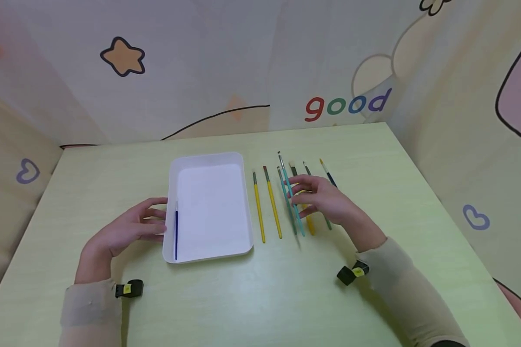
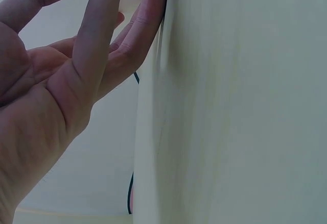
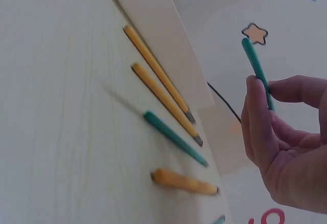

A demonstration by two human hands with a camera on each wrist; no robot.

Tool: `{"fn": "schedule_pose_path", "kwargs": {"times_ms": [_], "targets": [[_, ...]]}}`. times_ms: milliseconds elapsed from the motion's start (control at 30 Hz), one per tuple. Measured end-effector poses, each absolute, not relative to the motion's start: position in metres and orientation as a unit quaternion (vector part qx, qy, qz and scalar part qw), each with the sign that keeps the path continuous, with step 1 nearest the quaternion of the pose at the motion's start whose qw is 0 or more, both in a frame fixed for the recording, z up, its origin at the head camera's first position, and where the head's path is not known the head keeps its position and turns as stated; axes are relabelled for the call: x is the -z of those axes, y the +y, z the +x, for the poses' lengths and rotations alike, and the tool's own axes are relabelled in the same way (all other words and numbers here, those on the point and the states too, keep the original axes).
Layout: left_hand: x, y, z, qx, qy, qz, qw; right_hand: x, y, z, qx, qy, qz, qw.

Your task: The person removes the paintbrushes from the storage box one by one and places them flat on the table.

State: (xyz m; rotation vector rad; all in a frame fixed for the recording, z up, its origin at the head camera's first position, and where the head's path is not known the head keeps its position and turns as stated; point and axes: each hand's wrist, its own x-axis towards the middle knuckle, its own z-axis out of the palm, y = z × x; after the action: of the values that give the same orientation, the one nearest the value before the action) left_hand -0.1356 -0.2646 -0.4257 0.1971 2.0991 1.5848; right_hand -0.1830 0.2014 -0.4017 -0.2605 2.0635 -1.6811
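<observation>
In the head view my right hand [image 1: 325,196] pinches a turquoise paintbrush [image 1: 298,217] between thumb and fingers. The right wrist view shows this brush [image 3: 252,55] lifted off the table, its handle end standing free of the fingertips. My left hand [image 1: 128,225] is at the left side of a white tray [image 1: 212,202], fingers loosely bent and touching its outer wall. A dark blue paintbrush [image 1: 176,236] lies inside the tray along the left edge. From the left wrist view, the left hand [image 2: 82,71] has its fingertips against the tray's pale rim.
Right of the tray lie two thin yellow paintbrushes [image 1: 272,208], a teal one [image 1: 288,205], a thick yellow-handled one [image 1: 310,227] and a green one [image 1: 328,224]. A dark brush with a yellowish tip [image 1: 328,175] lies beyond the right hand, partly hidden.
</observation>
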Motion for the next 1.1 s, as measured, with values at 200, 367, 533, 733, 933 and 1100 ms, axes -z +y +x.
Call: {"fn": "schedule_pose_path", "kwargs": {"times_ms": [200,367,533,733,933,1100], "targets": [[0.427,-0.265,-0.136,-0.580,0.772,0.068,0.251,0.406,0.225,-0.184,0.594,0.772,-0.075,0.213],[0.427,-0.263,-0.138,-0.577,0.773,0.065,0.254,0.409,0.244,-0.186,0.572,0.791,-0.054,0.210],[0.427,-0.261,-0.139,-0.573,0.777,0.062,0.254,0.407,0.262,-0.187,0.556,0.807,-0.043,0.196],[0.426,-0.262,-0.138,-0.570,0.779,0.061,0.253,0.402,0.282,-0.187,0.533,0.825,-0.043,0.184],[0.425,-0.263,-0.138,-0.570,0.780,0.061,0.253,0.406,0.303,-0.195,0.514,0.834,-0.041,0.194],[0.425,-0.263,-0.137,-0.574,0.776,0.066,0.253,0.410,0.316,-0.202,0.492,0.848,-0.032,0.194]]}}
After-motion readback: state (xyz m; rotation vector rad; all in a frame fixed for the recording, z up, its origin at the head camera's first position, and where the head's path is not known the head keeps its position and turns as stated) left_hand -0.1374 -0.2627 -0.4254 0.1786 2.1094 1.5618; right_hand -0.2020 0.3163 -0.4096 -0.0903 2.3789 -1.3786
